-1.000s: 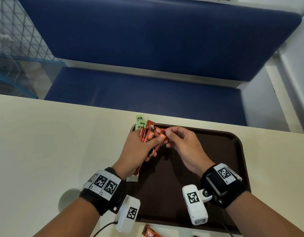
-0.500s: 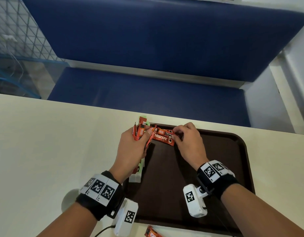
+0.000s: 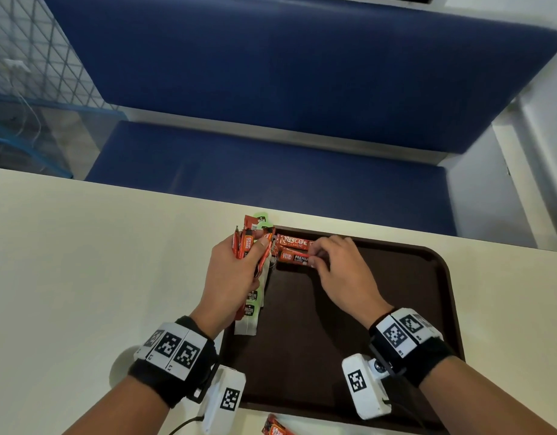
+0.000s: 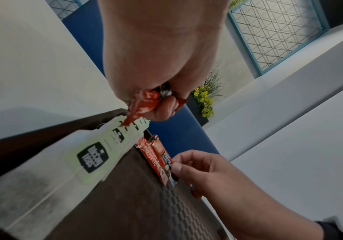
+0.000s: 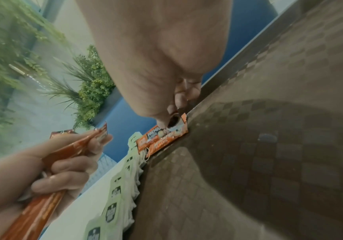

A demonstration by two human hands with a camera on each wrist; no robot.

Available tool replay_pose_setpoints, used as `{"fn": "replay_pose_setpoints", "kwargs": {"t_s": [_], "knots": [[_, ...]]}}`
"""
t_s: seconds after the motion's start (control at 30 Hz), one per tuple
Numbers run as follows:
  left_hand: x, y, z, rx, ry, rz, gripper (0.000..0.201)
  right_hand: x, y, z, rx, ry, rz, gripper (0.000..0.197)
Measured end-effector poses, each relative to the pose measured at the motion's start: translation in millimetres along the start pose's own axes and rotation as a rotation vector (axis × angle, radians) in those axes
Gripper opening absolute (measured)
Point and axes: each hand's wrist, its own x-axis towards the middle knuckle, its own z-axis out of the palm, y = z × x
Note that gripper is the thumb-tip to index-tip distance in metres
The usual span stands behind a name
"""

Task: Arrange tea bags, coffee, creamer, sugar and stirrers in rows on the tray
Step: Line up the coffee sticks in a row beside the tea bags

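Observation:
A dark brown tray [image 3: 396,309] lies on the cream table. Two red coffee sticks [image 3: 294,248] lie side by side in its far left corner. My right hand [image 3: 314,257] pinches the right end of the nearer stick [image 5: 162,139] against the tray floor. My left hand [image 3: 245,255] grips a bundle of several more red coffee sticks [image 4: 144,104] at the tray's far left edge. A column of pale green tea bags [image 3: 250,306] lies along the tray's left side under that hand, seen close in the left wrist view as tea bags [image 4: 96,155].
One more red sachet [image 3: 275,430] lies on the table [image 3: 82,277] in front of the tray's near edge. A blue bench seat [image 3: 270,171] stands past the table's far edge. Potted plants [image 5: 88,91] show at the side.
My right hand drew one coffee stick out of the left hand's bundle, carried it right and set it down on the tray beside the first stick. The left hand stayed put.

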Motion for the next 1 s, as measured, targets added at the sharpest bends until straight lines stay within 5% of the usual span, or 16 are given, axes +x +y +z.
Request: {"fn": "replay_pose_setpoints", "kwargs": {"t_s": [0.47,0.77,1.0], "knots": [[-6,-2,3,-0.022,-0.023,-0.009,0.02,-11,5,16,-0.029,0.007,-0.017,0.037],[-3,-2,0,0.027,0.013,-0.002,0.029,-3,2,23,0.088,0.03,-0.004,0.035],[0,-2,-4,0.023,0.013,-0.004,0.023,-5,7,18,0.235,0.229,0.149,0.023]]}}
